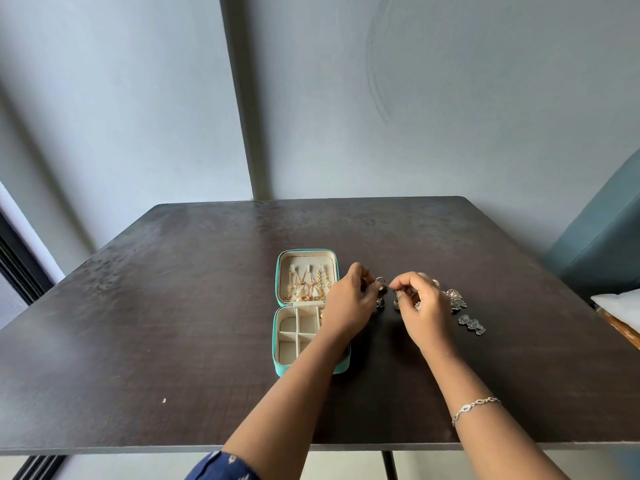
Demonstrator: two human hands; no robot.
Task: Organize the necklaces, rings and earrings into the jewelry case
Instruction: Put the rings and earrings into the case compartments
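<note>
Both hands are up just R of the open jewelry case [278, 341], which lies flat on the worktop [173, 306]. Left hand [348, 303]: fingers curled, pinching a small dangly earring [381, 289]. Right hand [420, 303]: fingers curled too, pinching a second earring [397, 301] close beside it; can't tell if the 2 are hooked together. Necklaces [306, 287] already hang in the lid. Base compartments [298, 332] look mostly bare, tho the L forearm hides some. More loose pieces [456, 297] sit on the worktop by the right hand, incl. a dark pair [471, 324]. Risks, as I judge: the grip is fingertip-only on tiny parts, so a tug to separate them could flick one away or drop a hook. The L forearm passes over the case's near corner, so a careless sweep could shove it and tangle the chains.
</note>
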